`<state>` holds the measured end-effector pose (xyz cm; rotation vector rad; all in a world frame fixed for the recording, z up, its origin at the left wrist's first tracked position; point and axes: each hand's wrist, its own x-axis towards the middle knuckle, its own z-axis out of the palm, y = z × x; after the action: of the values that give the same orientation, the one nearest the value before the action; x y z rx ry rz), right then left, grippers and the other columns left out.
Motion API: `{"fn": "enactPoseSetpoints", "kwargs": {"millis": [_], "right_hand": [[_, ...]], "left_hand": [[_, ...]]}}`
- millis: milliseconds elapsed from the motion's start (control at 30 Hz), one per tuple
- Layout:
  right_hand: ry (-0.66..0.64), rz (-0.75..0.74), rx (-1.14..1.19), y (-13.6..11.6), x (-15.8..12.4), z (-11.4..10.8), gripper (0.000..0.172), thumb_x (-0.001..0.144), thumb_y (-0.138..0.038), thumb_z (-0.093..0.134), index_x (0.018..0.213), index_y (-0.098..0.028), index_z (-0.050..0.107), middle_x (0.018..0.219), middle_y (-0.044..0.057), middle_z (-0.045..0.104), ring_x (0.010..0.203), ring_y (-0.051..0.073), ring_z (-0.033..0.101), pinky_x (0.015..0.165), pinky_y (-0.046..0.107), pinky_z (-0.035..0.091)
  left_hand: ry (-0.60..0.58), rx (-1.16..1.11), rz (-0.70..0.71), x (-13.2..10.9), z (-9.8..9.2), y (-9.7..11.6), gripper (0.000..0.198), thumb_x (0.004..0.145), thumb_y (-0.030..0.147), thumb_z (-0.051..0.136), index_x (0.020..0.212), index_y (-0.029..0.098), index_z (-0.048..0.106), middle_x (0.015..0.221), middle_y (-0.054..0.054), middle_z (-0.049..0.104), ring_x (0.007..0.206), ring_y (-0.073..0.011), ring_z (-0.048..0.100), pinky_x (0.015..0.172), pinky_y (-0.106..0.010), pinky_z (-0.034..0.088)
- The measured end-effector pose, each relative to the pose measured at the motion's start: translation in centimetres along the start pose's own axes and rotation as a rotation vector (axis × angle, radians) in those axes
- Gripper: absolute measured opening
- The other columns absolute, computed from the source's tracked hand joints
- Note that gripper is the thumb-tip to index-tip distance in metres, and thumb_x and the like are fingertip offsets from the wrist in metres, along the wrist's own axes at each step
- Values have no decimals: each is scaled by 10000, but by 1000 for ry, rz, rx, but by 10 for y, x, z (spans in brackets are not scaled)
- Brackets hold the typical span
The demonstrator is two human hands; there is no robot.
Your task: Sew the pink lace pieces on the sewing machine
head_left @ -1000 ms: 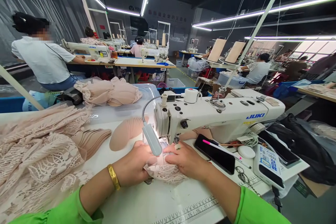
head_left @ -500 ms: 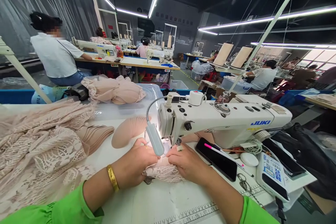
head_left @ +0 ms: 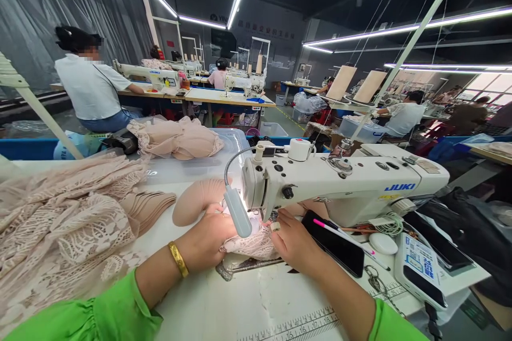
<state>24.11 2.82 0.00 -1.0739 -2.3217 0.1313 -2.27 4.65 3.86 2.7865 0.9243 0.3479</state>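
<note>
A pale pink lace piece (head_left: 248, 246) lies bunched under the head of a white JUKI sewing machine (head_left: 340, 176). My left hand (head_left: 208, 238) grips its left side, the fingertips partly hidden behind the grey gooseneck lamp (head_left: 239, 214). On the other side, next to the presser foot, my right hand (head_left: 295, 240) has its fingers closed on the lace, a band around one finger. The lamp lights the needle area, and the needle tip is hidden. Beyond my left hand sits a stack of beige foam cups (head_left: 196, 203).
Heaped lace (head_left: 80, 218) and more beige cups (head_left: 150, 210) cover the left of the table. A black phone (head_left: 336, 248) with a pen on it, a white power bank (head_left: 420, 272) and keys (head_left: 374, 277) lie right. A clear plastic box (head_left: 232, 141) stands behind; co-workers sit at other machines.
Both hands have moved slightly away from me with the lace, which now sits further under the machine head. The metal plate edge in front of it has come into view.
</note>
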Motion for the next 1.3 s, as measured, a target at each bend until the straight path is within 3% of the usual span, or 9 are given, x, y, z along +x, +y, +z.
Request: {"fn": "enactPoseSetpoints", "kwargs": {"millis": [367, 467, 567, 700, 867, 967, 1033, 1200, 1300], "right_hand": [[106, -161, 62, -4, -3, 1, 286, 932, -50, 463, 1088, -225, 627, 1010, 103, 713, 899, 272, 606, 886, 460, 520], [51, -236, 85, -17, -4, -2, 280, 1013, -196, 543, 1283, -256, 585, 1176, 88, 739, 991, 268, 634, 964, 464, 465], [-75, -234, 65, -31, -1, 1, 451, 1014, -391, 671, 1412, -258, 505, 1301, 87, 715, 1135, 283, 629, 992, 441, 415], [-219, -108, -118, -28, 3, 12, 244, 972, -109, 621, 1169, -251, 620, 983, 36, 735, 930, 235, 617, 909, 376, 403], [-146, -79, -242, -9, -1, 15, 227, 873, 0, 553, 867, -218, 617, 854, 48, 654, 885, 247, 533, 818, 356, 395], [-117, -74, -144, -11, -2, 11, 130, 956, -129, 601, 1024, -218, 666, 952, 59, 684, 926, 255, 534, 806, 351, 411], [-149, -91, -61, -16, -1, 10, 197, 988, -234, 656, 1184, -224, 651, 1032, 57, 703, 958, 252, 550, 839, 353, 429], [-189, -108, -81, -13, 2, 8, 160, 983, -99, 589, 939, -222, 681, 889, 36, 658, 885, 224, 540, 806, 335, 431], [-124, -95, -36, 0, 1, -4, 165, 1008, -129, 600, 966, -227, 726, 918, 56, 655, 962, 245, 537, 846, 351, 458]], "left_hand": [[-61, -76, 1, -8, 0, 2, 319, 779, 42, 591, 998, 267, 649, 1053, 8, 754, 1031, -251, 666, 1062, -432, 307], [-69, -14, -29, -12, -1, 4, 248, 822, 91, 587, 985, 261, 663, 1097, -11, 750, 1037, -264, 651, 1082, -471, 313], [-52, 144, -151, -11, 3, 13, 234, 870, 195, 591, 1066, 255, 704, 1126, -83, 735, 1078, -329, 629, 1081, -569, 316], [-144, 355, -286, -6, 8, 31, 268, 948, 359, 554, 969, 160, 731, 960, -175, 705, 983, -378, 632, 972, -597, 395], [-176, 236, -307, -10, 7, 36, 318, 932, 457, 606, 1028, 172, 706, 1032, -169, 667, 976, -371, 615, 913, -546, 433], [-128, 152, -287, -16, 9, 32, 255, 887, 366, 646, 1090, 217, 681, 1080, -142, 647, 990, -353, 588, 910, -533, 434], [-103, 146, -271, -17, 11, 30, 258, 860, 296, 643, 1106, 223, 669, 1120, -145, 639, 1039, -364, 567, 914, -535, 436], [-190, -29, -212, -19, -1, 28, 325, 821, 371, 722, 1106, 231, 652, 1170, -115, 642, 1123, -353, 561, 1037, -536, 407], [-261, -120, -210, -22, -13, 23, 426, 760, 351, 772, 1160, 276, 648, 1257, -85, 625, 1150, -342, 553, 1016, -494, 413]]}}
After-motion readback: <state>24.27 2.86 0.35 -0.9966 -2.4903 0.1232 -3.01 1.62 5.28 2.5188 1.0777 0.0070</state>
